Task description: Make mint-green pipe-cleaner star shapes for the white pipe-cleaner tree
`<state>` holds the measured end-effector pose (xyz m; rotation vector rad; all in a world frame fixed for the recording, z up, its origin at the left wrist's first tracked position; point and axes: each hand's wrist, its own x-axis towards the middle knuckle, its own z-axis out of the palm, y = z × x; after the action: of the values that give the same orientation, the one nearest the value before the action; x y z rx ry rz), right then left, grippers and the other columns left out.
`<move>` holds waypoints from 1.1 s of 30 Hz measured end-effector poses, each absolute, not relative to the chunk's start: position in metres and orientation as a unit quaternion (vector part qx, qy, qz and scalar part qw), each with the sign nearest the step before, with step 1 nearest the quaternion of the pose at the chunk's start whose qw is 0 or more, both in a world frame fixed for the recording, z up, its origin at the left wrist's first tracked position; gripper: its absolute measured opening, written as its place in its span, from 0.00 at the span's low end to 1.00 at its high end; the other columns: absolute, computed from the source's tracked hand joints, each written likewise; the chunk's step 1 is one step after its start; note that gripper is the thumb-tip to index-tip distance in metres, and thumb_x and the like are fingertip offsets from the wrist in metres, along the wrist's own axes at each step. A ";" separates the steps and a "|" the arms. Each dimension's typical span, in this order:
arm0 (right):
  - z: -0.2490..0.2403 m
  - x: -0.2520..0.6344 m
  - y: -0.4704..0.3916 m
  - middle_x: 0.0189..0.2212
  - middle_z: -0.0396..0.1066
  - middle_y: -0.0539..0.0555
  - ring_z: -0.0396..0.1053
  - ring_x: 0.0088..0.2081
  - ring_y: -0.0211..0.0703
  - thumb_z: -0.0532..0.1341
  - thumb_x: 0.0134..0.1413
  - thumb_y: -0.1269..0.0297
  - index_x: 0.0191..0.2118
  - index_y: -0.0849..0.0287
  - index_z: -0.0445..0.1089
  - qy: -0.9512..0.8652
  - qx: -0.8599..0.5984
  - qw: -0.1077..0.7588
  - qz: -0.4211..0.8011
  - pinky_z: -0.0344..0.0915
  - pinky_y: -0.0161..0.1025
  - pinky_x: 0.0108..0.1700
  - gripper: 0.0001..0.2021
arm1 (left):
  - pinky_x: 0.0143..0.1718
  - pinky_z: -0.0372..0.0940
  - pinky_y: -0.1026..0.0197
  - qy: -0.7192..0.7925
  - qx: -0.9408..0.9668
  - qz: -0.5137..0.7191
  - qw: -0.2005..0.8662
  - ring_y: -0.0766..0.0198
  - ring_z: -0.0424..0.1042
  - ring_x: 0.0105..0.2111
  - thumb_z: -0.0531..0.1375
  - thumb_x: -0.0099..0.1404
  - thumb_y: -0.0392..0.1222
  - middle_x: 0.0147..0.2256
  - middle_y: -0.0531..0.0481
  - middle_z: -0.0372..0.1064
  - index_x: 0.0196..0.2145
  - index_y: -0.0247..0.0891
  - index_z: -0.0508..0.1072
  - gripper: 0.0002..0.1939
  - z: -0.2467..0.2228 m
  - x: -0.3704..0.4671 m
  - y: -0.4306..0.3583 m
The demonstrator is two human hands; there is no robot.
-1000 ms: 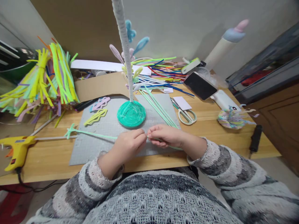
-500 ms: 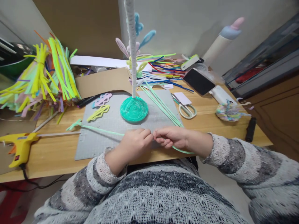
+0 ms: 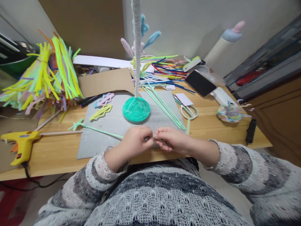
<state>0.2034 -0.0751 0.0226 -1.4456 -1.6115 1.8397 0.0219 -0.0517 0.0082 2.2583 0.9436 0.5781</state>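
Note:
A mint-green pipe cleaner (image 3: 103, 130), its far left end bent into a small looped bunch, runs into my closed left hand (image 3: 136, 140). My right hand (image 3: 172, 140) is closed beside it, fingertips pinched on the same pipe cleaner where the two hands almost touch. A blurred pale-green end (image 3: 188, 125) sticks up behind my right wrist. Beyond my hands stands a round teal base (image 3: 136, 110) with a white wrapped stem (image 3: 137, 53). Several straight mint-green pipe cleaners (image 3: 166, 108) lie to its right. Wavy yellow (image 3: 101, 113) and pink (image 3: 105, 99) pipe-cleaner pieces lie to its left.
A yellow glue gun (image 3: 22, 144) lies at the left, below bundled pipe cleaners (image 3: 42, 72). Scissors (image 3: 189, 112), a phone (image 3: 200, 82) and a pastel fuzzy piece (image 3: 230, 112) are at the right. Beneath the base is a grey mat (image 3: 94, 147).
My left fingers have rolled, leaving a gap by the thumb. The pipe cleaner's free end has swung from below my right wrist to above it. The view has shifted slightly.

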 end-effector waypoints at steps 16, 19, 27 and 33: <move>0.023 0.207 -0.075 0.20 0.57 0.45 0.46 0.17 0.30 0.52 0.56 0.62 0.28 0.57 0.58 -0.447 -0.485 0.122 0.742 0.42 0.32 0.19 0.08 | 0.26 0.53 0.65 0.359 0.830 0.237 0.356 0.70 0.60 0.22 0.56 0.54 0.33 0.19 0.55 0.62 0.20 0.34 0.67 0.06 0.010 0.021 -0.049; 0.017 0.207 -0.072 0.19 0.52 0.42 0.40 0.17 0.28 0.51 0.53 0.67 0.27 0.57 0.56 -0.333 -0.432 0.128 0.828 0.38 0.30 0.18 0.05 | 0.26 0.52 0.65 0.337 0.852 0.243 0.319 0.69 0.60 0.23 0.55 0.55 0.34 0.20 0.54 0.62 0.20 0.35 0.67 0.08 0.008 0.022 -0.051; 0.018 0.209 -0.084 0.21 0.55 0.47 0.50 0.25 0.35 0.60 0.50 0.68 0.23 0.57 0.58 -0.741 -0.451 0.222 0.446 0.46 0.35 0.26 0.10 | 0.25 0.53 0.66 0.357 0.832 0.229 0.359 0.70 0.61 0.22 0.55 0.52 0.31 0.20 0.54 0.63 0.21 0.35 0.67 0.05 0.010 0.022 -0.051; 0.018 0.207 -0.076 0.20 0.55 0.44 0.43 0.17 0.28 0.53 0.55 0.63 0.27 0.58 0.58 -0.387 -0.462 0.158 0.782 0.39 0.31 0.19 0.07 | 0.25 0.52 0.65 0.336 0.861 0.250 0.288 0.69 0.60 0.23 0.56 0.57 0.35 0.20 0.54 0.62 0.20 0.35 0.66 0.09 0.006 0.022 -0.051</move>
<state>0.2073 -0.0756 0.0180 -1.3223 -1.1074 2.2366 0.0216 -0.0505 0.0060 2.3009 0.8970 0.6674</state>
